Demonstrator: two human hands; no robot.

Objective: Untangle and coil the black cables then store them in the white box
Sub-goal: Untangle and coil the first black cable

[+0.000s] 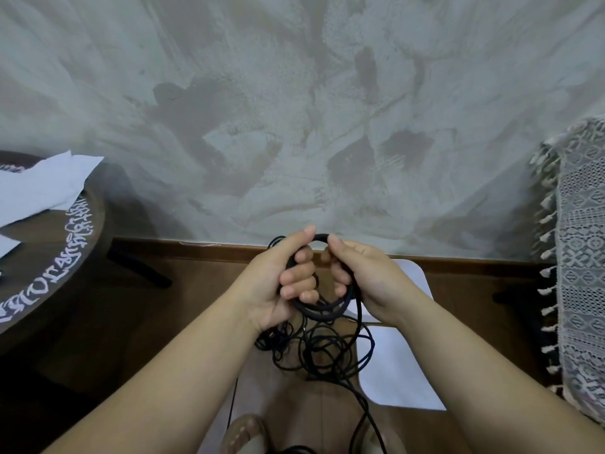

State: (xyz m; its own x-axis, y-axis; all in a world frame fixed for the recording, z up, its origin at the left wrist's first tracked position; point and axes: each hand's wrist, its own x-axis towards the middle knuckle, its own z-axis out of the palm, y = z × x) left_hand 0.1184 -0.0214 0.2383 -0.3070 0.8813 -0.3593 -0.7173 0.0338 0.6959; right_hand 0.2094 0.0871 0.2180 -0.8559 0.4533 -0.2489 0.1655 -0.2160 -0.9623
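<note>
A coil of black cable (319, 311) hangs between both hands at the centre of the view. My left hand (278, 276) grips the coil's left side with curled fingers. My right hand (363, 280) grips its right side, thumb on the top of the loop. Below the coil a tangle of thinner black cables (314, 348) hangs loose, and one strand (363, 411) trails down toward the floor. A white box (393, 371) lies on the floor under my right forearm, partly hidden by it.
A round dark table (49, 273) with white lettering and white paper (39, 188) stands at the left. A lace cloth with tassels (576, 257) hangs at the right. A rough grey wall and a wooden baseboard (196, 249) lie ahead. My sandalled foot (244, 434) shows at the bottom.
</note>
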